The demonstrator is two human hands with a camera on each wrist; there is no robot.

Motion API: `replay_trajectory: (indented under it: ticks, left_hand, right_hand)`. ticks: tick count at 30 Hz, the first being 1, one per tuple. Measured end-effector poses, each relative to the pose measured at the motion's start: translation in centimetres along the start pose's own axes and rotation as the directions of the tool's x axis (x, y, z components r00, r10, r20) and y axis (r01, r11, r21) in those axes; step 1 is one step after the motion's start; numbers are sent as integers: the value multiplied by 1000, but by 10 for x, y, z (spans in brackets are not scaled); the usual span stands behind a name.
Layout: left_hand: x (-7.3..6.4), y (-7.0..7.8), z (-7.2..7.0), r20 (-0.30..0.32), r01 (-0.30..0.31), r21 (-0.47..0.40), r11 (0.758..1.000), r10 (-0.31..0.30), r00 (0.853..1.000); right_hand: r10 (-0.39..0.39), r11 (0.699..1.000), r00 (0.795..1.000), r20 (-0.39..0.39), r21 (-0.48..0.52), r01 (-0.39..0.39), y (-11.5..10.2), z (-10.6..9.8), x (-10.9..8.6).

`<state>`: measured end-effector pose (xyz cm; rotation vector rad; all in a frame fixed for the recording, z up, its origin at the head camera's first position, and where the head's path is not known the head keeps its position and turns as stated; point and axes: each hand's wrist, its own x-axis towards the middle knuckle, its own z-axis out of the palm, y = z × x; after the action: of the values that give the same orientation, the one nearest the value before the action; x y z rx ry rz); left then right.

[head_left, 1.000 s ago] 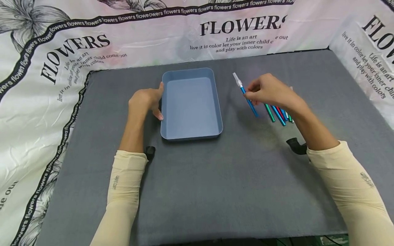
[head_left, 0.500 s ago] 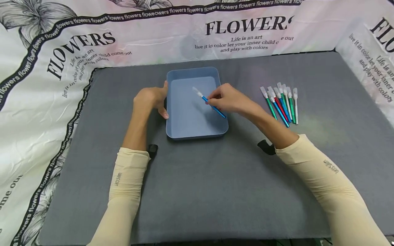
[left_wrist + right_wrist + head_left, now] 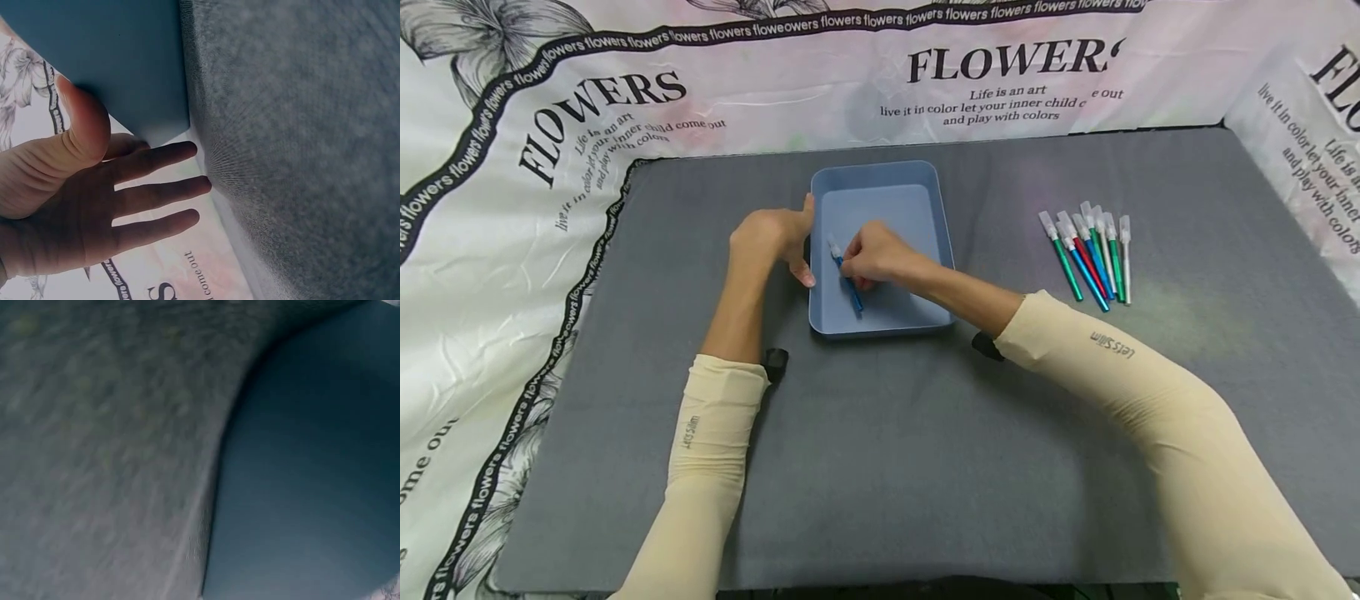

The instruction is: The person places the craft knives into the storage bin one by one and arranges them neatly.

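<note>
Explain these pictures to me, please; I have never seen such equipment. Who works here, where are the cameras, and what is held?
There is no machine: each grip is a person's bare hand. The wide view comes from a camera worn on the head; the others come from one camera on each wrist. On the gray table lie a blue tray and, to its right, a group of capped pens. The right grip pinches a blue pen inside the tray's outline; I cannot tell whether it touches the bottom. The left grip rests against the tray's left side. The right wrist view shows tray and table, but no hand.
</note>
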<state>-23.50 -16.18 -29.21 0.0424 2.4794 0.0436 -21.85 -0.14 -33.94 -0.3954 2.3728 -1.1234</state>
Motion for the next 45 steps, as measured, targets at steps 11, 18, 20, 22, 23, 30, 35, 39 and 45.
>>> replay_trajectory:
  ticks: [11,18,20,22,23,30,35,39,45]
  left_hand:
    - [1,1,-8,24,0,24,1000,0,1000]
    - [2,3,-5,40,1,-6,1000,-1,999]
    - [2,3,-4,36,1,0,1000,-1,999]
    - [2,4,-3,41,0,2,1000,0,999]
    - [2,4,-3,45,-2,3,1000,2,999]
    - [-1,4,-3,22,-20,28,999,19,1000]
    - [-1,3,-2,32,-16,15,1000,16,999]
    - [0,1,-2,25,-14,23,1000,14,1000]
    - [2,6,-1,28,-7,42,999,6,1000]
  right_hand:
    - [-80,997,995,62,19,79,-12,13,14]
    - [-99,993,993,61,-60,103,-10,19,18]
    - [-89,994,994,62,-56,93,-9,20,17]
    - [-73,996,995,69,-53,76,-8,20,15]
    - [-62,997,995,74,-50,66,-8,20,14]
    - [-62,998,993,105,-27,65,-8,18,10]
    - [-70,997,989,133,-20,74,-8,16,8]
    - [-52,999,988,149,2,52,-7,15,8]
    - [-19,989,982,185,149,-9,-1,2,-2]
